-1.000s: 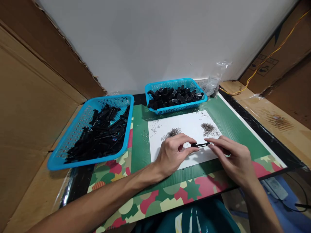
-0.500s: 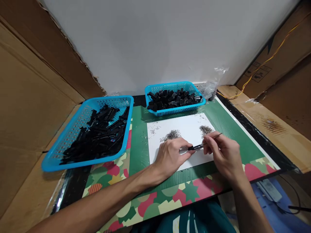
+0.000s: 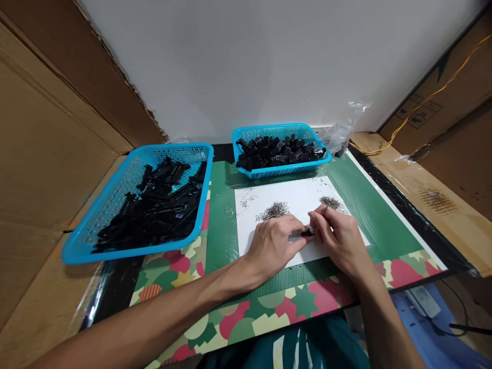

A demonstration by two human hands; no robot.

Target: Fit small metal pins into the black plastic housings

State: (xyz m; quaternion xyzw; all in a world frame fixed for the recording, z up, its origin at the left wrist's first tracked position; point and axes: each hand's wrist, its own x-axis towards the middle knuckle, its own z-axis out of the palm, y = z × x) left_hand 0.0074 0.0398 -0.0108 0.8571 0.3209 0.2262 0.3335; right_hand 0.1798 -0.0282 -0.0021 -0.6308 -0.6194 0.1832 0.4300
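My left hand (image 3: 274, 241) is closed, pinching a small black plastic part (image 3: 307, 233) between thumb and fingertips just above a white sheet (image 3: 261, 248). My right hand (image 3: 338, 233) meets it from the other side, its fingers closed round a thin metal tool (image 3: 325, 209) whose tip is hidden; whether it is a pair of tweezers I cannot tell. The right fingertips cover the far end of the black part. Behind the hands, on the sheet, lie a pile of tiny metal springs or wire pieces (image 3: 275, 210) and a second, browner pile (image 3: 330, 203).
A blue basket (image 3: 209, 179) of long black plastic parts stands at the left. Another blue basket (image 3: 282, 171) with shorter black parts is at the back, beside a clear plastic bag (image 3: 340, 134). Cardboard (image 3: 46, 102) flanks the table, and a grey wall (image 3: 238, 66) rises behind.
My right hand has moved left, closer to my left hand, and the tool now points more steeply. Less of the black part shows between the hands. The whole view has shifted slightly.
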